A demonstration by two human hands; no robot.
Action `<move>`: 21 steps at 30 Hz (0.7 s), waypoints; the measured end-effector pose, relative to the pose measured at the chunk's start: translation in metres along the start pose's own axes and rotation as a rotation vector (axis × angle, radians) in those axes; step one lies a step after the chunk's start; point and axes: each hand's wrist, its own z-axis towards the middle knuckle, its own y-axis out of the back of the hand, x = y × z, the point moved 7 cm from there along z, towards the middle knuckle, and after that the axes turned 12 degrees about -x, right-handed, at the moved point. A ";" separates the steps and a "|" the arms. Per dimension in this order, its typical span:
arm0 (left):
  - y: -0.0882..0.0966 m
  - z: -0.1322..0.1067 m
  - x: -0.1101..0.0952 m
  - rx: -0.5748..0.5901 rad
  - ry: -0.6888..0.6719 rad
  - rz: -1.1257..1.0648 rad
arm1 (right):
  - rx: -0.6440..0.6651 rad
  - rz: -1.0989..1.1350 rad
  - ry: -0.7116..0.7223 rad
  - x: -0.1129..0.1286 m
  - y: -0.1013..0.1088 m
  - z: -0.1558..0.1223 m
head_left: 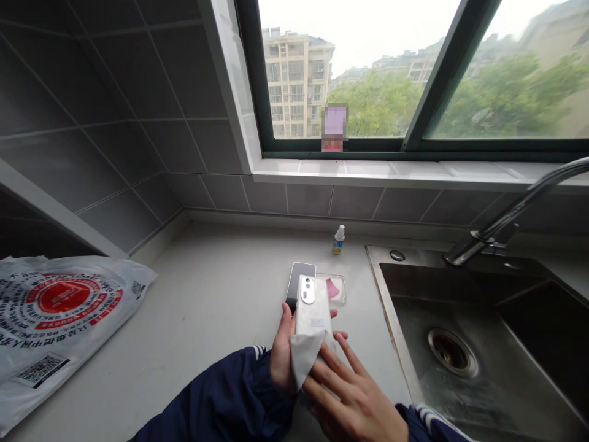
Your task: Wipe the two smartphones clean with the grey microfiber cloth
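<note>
Pale stone worktop runs along the foot of a grey tiled wall, and above it a person's left hand holds a white smartphone near the middle, back upward, showing a pill-shaped camera bump. The left fingers wrap behind the phone, their tips just showing past its right edge, with the thumb along its left edge. A pale microfibre cloth drapes over the phone's near end, and the right hand presses on it with fingers spread apart.

Just beyond the phone, partly behind it, lies a dark glossy slab, beside a clear phone case with a pink slip inside. Farther off stands a small dropper bottle. To the right are a steel sink and a curved chrome faucet. A printed plastic bag lies at the left, and a window shows apartment blocks and trees.
</note>
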 end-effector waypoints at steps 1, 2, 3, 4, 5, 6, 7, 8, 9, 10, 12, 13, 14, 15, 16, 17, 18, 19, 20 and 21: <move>-0.001 -0.001 -0.002 -0.001 -0.011 -0.004 | 0.001 0.022 0.001 -0.001 0.002 0.001; -0.002 -0.001 -0.004 -0.003 -0.021 -0.011 | 0.009 0.045 0.003 -0.003 0.005 0.001; -0.003 -0.001 -0.007 -0.009 -0.037 -0.020 | 0.023 0.068 0.007 -0.004 0.007 0.002; -0.004 -0.001 -0.010 -0.015 -0.057 -0.031 | 0.036 0.085 -0.003 -0.007 0.010 0.002; -0.005 -0.002 -0.013 -0.022 -0.078 -0.045 | 0.040 0.100 -0.013 -0.009 0.014 0.002; -0.005 -0.002 -0.016 -0.028 -0.099 -0.059 | 0.043 0.114 -0.022 -0.012 0.017 0.002; -0.006 -0.002 -0.018 -0.032 -0.117 -0.071 | 0.046 0.127 -0.027 -0.014 0.020 0.003; -0.006 -0.002 -0.020 -0.031 -0.130 -0.080 | 0.048 0.140 -0.026 -0.015 0.022 0.002; -0.007 -0.002 -0.021 -0.025 -0.134 -0.086 | 0.051 0.153 -0.023 -0.016 0.023 0.002; -0.007 -0.002 -0.021 -0.020 -0.133 -0.090 | 0.049 0.167 -0.020 -0.017 0.024 0.002; -0.007 -0.001 -0.021 -0.018 -0.126 -0.100 | 0.034 0.197 -0.023 -0.019 0.026 0.002; -0.006 -0.001 -0.020 -0.022 -0.120 -0.107 | 0.024 0.211 -0.028 -0.020 0.026 0.001; -0.005 0.000 -0.020 -0.029 -0.116 -0.114 | 0.013 0.223 -0.034 -0.021 0.026 0.001; -0.004 0.000 -0.020 -0.037 -0.112 -0.119 | 0.001 0.233 -0.039 -0.022 0.026 0.001; -0.003 0.001 -0.020 -0.045 -0.109 -0.121 | -0.009 0.240 -0.044 -0.023 0.026 0.001; -0.003 0.002 -0.020 -0.051 -0.109 -0.123 | -0.017 0.243 -0.047 -0.024 0.026 0.000; -0.003 0.002 -0.020 -0.055 -0.110 -0.125 | -0.024 0.244 -0.050 -0.024 0.026 0.000; -0.002 0.002 -0.021 -0.057 -0.111 -0.125 | -0.032 0.242 -0.051 -0.025 0.027 0.000; -0.002 0.003 -0.021 -0.054 -0.112 -0.124 | -0.037 0.237 -0.050 -0.025 0.027 0.001; -0.002 0.003 -0.022 -0.049 -0.114 -0.121 | -0.040 0.231 -0.050 -0.024 0.028 0.001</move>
